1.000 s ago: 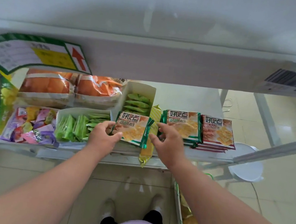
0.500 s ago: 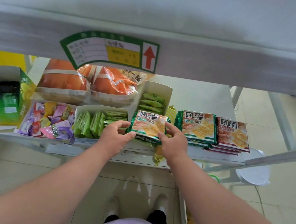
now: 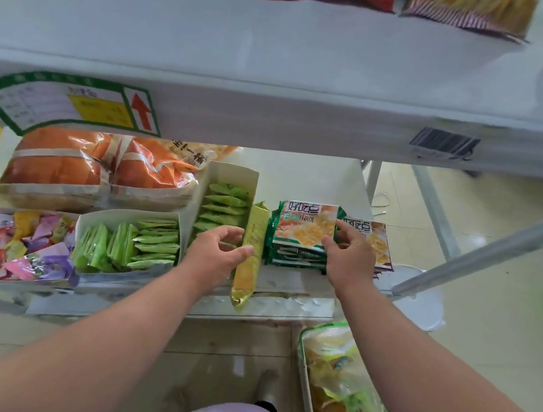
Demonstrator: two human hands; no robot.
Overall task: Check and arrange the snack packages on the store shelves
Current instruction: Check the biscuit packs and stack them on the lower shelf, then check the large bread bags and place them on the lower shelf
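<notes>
Yellow-green snack packet (image 3: 250,255) lies on the lower shelf (image 3: 285,302), long axis front-to-back, near end overhanging the front lip, wedged between the green-sachet box (image 3: 226,196) and the green cracker stack (image 3: 302,236). Left hand (image 3: 217,255) nearer, thumb touching the packet's left edge, fingers loosely curled, holding nothing. Right hand (image 3: 351,256) pinches the top cracker pack. Little side clearance; free room only forward.

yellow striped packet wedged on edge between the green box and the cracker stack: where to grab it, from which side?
Pinch the near end of the long yellow striped snack packet, the part that overhangs the white lower shelf's front lip. It stands on its narrow edge, with the open white carton of green sachets on its left and the green cracker-pack stack on its right, so come from the front, probably with the left hand beside it.
</notes>
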